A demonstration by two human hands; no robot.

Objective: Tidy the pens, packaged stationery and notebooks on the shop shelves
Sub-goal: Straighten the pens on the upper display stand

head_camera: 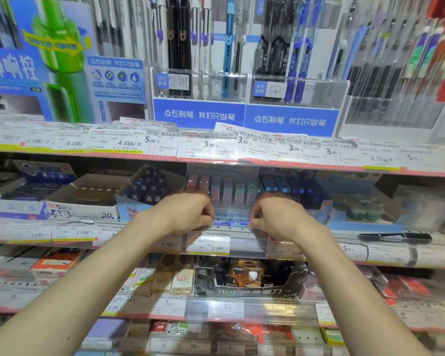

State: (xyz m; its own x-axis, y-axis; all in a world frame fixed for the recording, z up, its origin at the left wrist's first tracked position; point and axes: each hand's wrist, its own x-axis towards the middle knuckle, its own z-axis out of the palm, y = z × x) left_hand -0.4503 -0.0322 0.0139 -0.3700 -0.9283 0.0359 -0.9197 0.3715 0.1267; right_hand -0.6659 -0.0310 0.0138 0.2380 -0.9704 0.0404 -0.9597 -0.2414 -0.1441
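Both hands reach to the middle shelf. The left hand and right hand each have fingers curled, pinching the front lower edge of the pastel display box at its two front corners. The box sits directly ahead, between the hands, its long axis running across the shelf. Both hands are equally near. Judgement: the box is being squared to the shelf edge.

Single head view, worn high, facing forward and slightly down at shop shelves, close up. Both forearms reaching in from the bottom edge. Wide-angle; edges bent and blurred.
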